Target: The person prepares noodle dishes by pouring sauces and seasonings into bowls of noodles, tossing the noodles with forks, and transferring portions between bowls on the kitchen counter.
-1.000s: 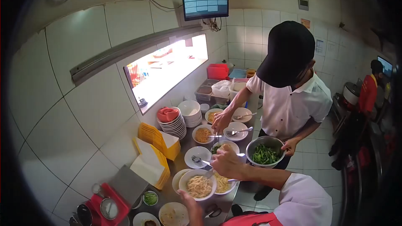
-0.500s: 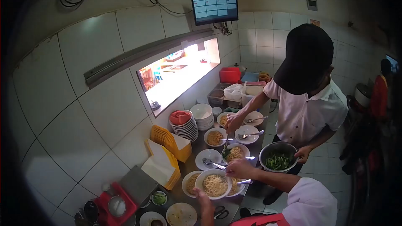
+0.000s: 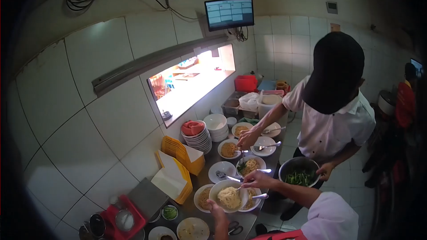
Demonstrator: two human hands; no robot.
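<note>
My left hand [image 3: 217, 213] is closed on the near left rim of a white bowl of noodles [image 3: 228, 197]. Above its right side, my right hand [image 3: 256, 180] grips a utensil whose end reaches into the noodles. Beneath and beside this bowl are two more noodle bowls, one on the left [image 3: 203, 198] and one on the right [image 3: 253, 200]. A plate with a spoon and fork [image 3: 221, 169] lies just behind. Further back, a co-worker's hand [image 3: 246, 140] is over a bowl of noodles and greens [image 3: 250, 165]; the other holds a metal bowl of greens [image 3: 299, 178].
Stacked plates [image 3: 198, 140], white bowls [image 3: 216, 126] and yellow holders [image 3: 180, 173] line the wall side. A red tray [image 3: 133, 206] stands at the lower left, with scissors [image 3: 235, 228] near the front edge. The co-worker [image 3: 333, 120] stands close on the right.
The view has shifted, so the counter appears further right. The noodles in my bowl are now gathered in a mound. The co-worker's hand has moved up from the greens in the bowl.
</note>
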